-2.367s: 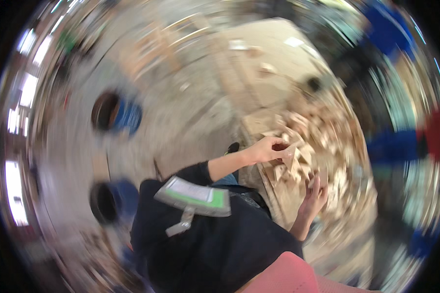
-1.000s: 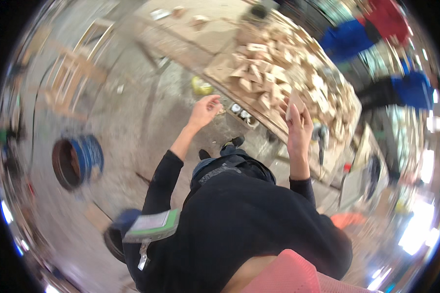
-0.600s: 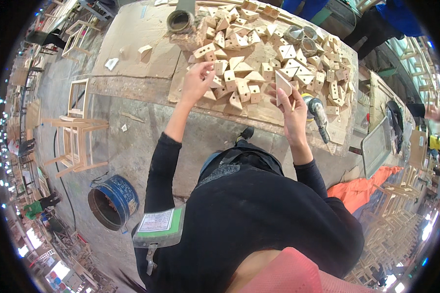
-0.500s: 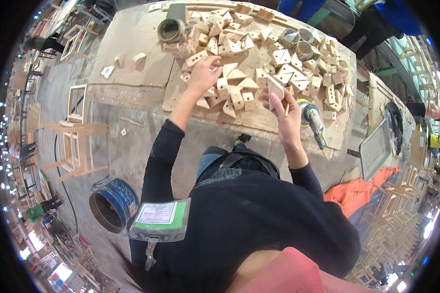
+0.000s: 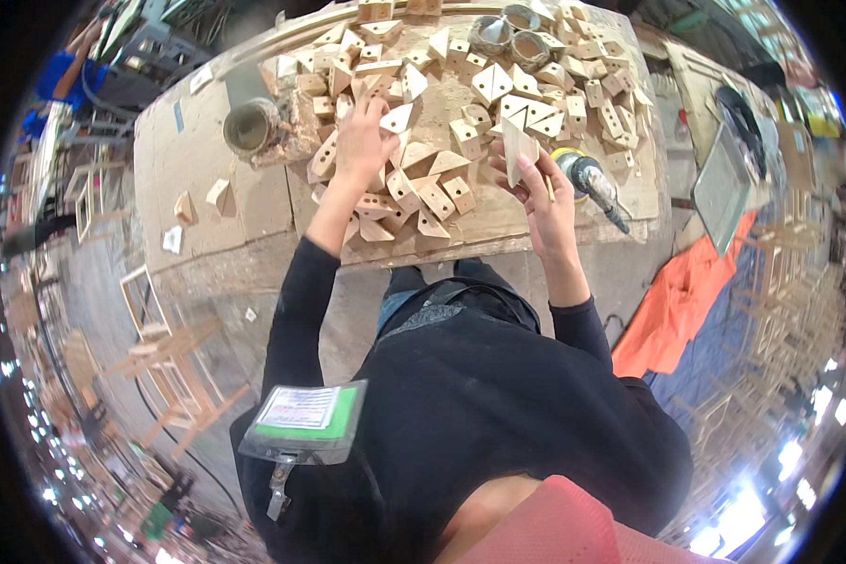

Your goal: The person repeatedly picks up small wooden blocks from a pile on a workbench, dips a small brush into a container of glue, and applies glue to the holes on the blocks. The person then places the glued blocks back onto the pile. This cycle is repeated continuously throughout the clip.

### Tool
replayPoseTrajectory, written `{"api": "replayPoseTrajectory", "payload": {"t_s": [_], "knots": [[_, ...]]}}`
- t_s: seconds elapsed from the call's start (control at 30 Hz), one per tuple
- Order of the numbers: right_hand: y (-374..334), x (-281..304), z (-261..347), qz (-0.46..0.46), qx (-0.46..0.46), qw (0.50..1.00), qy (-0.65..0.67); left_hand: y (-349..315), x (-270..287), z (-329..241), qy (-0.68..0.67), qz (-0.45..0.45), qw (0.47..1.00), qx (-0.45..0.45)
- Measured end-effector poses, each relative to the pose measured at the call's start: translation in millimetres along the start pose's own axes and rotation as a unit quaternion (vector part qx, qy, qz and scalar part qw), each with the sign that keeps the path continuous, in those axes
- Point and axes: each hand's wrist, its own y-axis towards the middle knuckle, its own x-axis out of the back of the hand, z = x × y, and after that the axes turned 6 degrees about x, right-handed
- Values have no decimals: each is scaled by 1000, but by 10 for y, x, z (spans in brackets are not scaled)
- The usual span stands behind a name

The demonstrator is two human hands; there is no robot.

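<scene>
My right hand (image 5: 547, 209) holds a pale triangular wooden block (image 5: 519, 150) upright between thumb and fingers. A thin pencil-like stick (image 5: 550, 190) also sticks out of this hand. My left hand (image 5: 362, 143) reaches over the left part of the pile with fingers apart, its fingertips at a drilled wooden block (image 5: 378, 83); whether they grip it is hard to see. Around both hands lie many loose wooden corner blocks (image 5: 435, 199), most of them with drilled holes. Just right of my right hand rests a hand power tool (image 5: 592, 180) with a yellow rim.
A metal cup (image 5: 251, 128) sits on a crusted block at the table's left. Round containers (image 5: 491, 36) stand at the back. Two loose blocks (image 5: 218, 195) lie on the cardboard-covered worktable (image 5: 244, 226). Wooden chair frames (image 5: 180, 371) stand on the left floor, orange cloth (image 5: 672, 305) on the right.
The view has shifted, with the table now further left and up. My left hand has moved deeper into the pile. My right hand still holds the triangular block.
</scene>
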Motion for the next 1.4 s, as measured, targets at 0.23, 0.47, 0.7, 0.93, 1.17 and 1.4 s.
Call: {"api": "replayPoseTrajectory", "payload": {"t_s": [0.23,0.47,0.7,0.93,1.17,1.4], "knots": [[-96,-440,-49,-11,-18,997,74,-496,897,-353,-362,251,896,-52],[-341,-747,-16,27,-28,998,54,-657,973,-226,-517,283,808,-21],[-473,-842,-97,20,-22,979,200,-836,860,-260,-666,231,704,86],[-480,-844,-179,-14,10,993,119,-954,819,-477,-670,154,720,99],[-530,-855,-180,-35,103,994,6,-1055,898,-656,-623,119,767,100],[-519,-907,-129,-6,168,983,-78,-1152,952,-778,-596,67,796,81]]}}
